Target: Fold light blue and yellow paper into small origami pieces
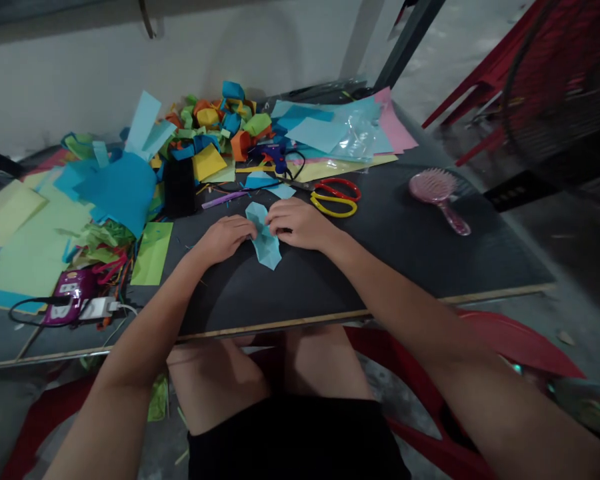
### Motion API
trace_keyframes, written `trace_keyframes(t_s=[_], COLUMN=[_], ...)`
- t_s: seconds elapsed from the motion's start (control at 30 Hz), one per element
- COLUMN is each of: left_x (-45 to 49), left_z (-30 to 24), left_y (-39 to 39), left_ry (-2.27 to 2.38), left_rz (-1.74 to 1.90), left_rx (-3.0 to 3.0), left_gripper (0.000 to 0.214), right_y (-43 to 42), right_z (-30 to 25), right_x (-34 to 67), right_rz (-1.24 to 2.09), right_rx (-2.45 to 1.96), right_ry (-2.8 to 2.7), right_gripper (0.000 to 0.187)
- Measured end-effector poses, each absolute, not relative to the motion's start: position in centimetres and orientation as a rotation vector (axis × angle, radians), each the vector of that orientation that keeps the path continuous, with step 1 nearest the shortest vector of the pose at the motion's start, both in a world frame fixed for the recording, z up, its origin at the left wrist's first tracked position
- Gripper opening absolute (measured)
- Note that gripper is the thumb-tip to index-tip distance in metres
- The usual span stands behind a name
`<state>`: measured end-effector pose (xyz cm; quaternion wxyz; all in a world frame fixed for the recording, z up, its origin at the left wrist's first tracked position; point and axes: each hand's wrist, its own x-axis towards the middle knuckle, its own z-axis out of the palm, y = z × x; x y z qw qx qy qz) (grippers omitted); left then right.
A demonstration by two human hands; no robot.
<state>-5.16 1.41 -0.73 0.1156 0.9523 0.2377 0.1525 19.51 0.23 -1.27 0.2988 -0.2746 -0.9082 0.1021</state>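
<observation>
A small piece of light blue folded paper [267, 248] with creases and angled ends lies on the dark tabletop between my hands. My left hand [226, 238] pinches its left edge with the fingertips. From the other side, my right hand [303, 225] grips the right edge, its fingers curled and the thumb partly hidden. Just beyond are another light blue paper piece [280, 189] and a purple strip [225, 199]. Scissors with red and yellow handles [336, 197] rest close to my right hand.
Behind lies a heap of folded coloured paper shapes [207, 119], with a blue glue gun [276, 157] and a black phone-like slab [179, 188]. Paper sheets [320, 133] spread at the back right. A pink hairbrush [436, 189] is at right, a purple power strip [73, 293] at left.
</observation>
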Motion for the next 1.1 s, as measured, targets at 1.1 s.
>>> trace_keyframes(t_s=[1.1], left_x=[-4.3], left_z=[-0.3], left_y=[-0.9], left_ry=[0.828], left_rz=[0.397], left_rx=[2.909], left_gripper=[0.023], right_y=[-1.6], right_z=[-0.2], right_x=[19.3], right_rz=[0.304], right_rx=[-0.766], right_ry=[-2.531], right_gripper=[0.024])
